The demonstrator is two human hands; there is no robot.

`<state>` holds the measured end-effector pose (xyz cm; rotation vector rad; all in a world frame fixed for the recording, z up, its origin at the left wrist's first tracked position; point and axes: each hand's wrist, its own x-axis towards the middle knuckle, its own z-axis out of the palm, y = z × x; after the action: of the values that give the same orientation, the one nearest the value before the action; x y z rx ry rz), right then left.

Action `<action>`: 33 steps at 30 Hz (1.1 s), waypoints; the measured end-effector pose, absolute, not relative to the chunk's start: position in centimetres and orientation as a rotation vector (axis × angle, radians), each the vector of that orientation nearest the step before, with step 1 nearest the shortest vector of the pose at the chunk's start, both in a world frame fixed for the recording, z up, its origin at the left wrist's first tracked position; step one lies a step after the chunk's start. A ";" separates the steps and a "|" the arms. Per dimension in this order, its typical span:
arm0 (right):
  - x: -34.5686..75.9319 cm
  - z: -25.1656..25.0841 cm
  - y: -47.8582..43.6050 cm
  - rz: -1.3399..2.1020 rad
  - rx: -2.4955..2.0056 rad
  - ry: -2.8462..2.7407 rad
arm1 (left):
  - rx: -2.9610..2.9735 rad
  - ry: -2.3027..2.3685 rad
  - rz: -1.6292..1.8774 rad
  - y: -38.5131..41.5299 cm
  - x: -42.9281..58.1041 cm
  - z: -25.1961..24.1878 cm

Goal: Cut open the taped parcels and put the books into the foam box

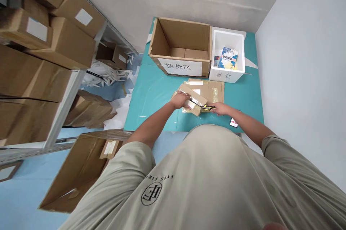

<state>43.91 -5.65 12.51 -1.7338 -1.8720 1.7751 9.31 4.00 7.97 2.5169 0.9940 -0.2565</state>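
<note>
A small cardboard parcel (195, 101) is gripped in the left hand (178, 100), a yellow utility knife (208, 107) is clenched in the right hand (219, 108); the left hand could be cut if the knife slips.

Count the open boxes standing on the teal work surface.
2: a cardboard box with a white label on its front, and a white foam box right beside it, holding a book.

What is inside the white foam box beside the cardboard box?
Inside the white foam box, a colourful book stands tilted, with more printed paper next to it. The box floor and anything beneath them are hidden.
</note>
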 end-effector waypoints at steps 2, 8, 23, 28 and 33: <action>43.9 12.6 -5.6 1.881 -1.772 -1.785 | 2.502 0.999 -0.260 4.1 9.4 7.8; 44.0 12.6 -6.3 2.037 -1.805 -1.432 | 2.520 0.999 -0.288 4.3 9.7 7.4; 42.3 13.1 -8.8 1.773 -1.915 -1.755 | 2.627 0.996 -0.213 4.7 10.1 10.0; 45.0 13.4 -10.6 1.260 -1.816 -2.184 | 2.515 1.191 -0.298 2.6 9.7 10.2; 44.3 14.4 -11.4 0.930 -1.846 -2.611 | 2.617 1.201 -0.269 3.2 12.7 10.3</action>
<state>44.26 -11.41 14.37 -1.8463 -2.6114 0.9297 12.66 3.19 10.34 2.6170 1.2015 -0.2688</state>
